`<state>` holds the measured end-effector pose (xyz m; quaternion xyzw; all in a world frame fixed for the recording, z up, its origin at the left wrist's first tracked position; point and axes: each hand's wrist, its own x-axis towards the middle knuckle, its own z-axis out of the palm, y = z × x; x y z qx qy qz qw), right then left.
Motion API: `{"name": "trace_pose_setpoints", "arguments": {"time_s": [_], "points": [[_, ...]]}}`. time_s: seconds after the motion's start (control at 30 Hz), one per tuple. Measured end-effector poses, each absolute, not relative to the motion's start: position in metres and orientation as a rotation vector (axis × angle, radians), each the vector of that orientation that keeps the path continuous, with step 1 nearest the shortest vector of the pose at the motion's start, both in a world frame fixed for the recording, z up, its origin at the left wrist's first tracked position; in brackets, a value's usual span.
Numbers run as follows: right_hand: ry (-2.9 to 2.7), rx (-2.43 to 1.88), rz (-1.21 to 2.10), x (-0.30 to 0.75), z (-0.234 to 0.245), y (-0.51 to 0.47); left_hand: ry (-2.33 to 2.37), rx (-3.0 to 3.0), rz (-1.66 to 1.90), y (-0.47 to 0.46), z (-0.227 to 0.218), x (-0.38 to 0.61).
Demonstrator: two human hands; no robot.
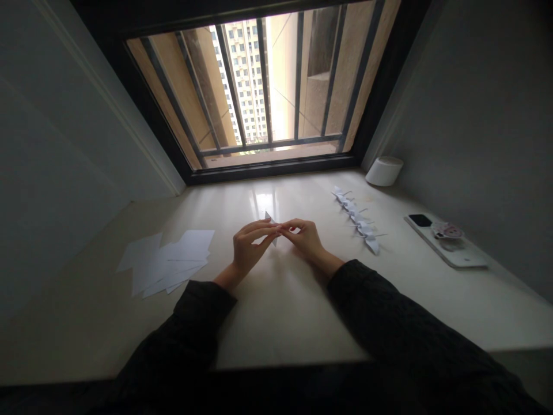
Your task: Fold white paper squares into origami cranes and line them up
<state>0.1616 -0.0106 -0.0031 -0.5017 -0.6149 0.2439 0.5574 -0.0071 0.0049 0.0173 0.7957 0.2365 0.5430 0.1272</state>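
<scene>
Above the middle of the pale sill, a small piece of folded white paper [268, 217] is pinched between my two hands. My left hand [253, 242] grips it from the left, fingers stretched over it and thumb beneath. From the right, the thumb and forefinger of my right hand [306, 237] close on its edge. A pointed tip sticks up beyond the fingers and another part shows below; the rest is covered. Off to the right stands a row of several folded paper cranes [355, 218]. Loose sheets of white paper [173, 259] lie overlapping at the left.
A white phone [447, 245] with a round grip on its back lies at the right, along the wall. Behind it stands a white cylinder [384, 171] near the window corner. A dark-framed, barred window [272, 170] bounds the sill [285, 323] at the back.
</scene>
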Motion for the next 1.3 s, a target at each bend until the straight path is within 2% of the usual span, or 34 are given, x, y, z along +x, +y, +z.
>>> {"name": "trace_pose_setpoints", "arguments": {"time_s": [0.47, 0.6, 0.73, 0.93, 1.13, 1.3], "points": [[-1.415, -1.189, 0.645, 0.162, -0.004, -0.010, 0.597, 2.373, 1.614, -0.006, 0.025, -0.004], [-1.326, -1.178, 0.658, 0.162, -0.004, -0.009, 0.770, 2.271, 1.629, -0.004, 0.027, -0.007], [-1.275, -1.163, 0.667, 0.161, -0.004, -0.009, 0.943, 1.983, 1.417, 0.012, 0.015, -0.010], [-1.320, -1.139, 0.619, 0.161, -0.004, -0.009, 0.796, 1.400, 1.011, 0.022, 0.003, -0.005], [-1.404, -1.115, 0.461, 0.163, -0.004, -0.009, 0.820, 1.244, 0.999, 0.018, 0.005, -0.006], [-1.366, -1.089, 0.563, 0.163, -0.004, -0.007, 0.822, 1.151, 1.006, 0.018, 0.004, -0.006]]}}
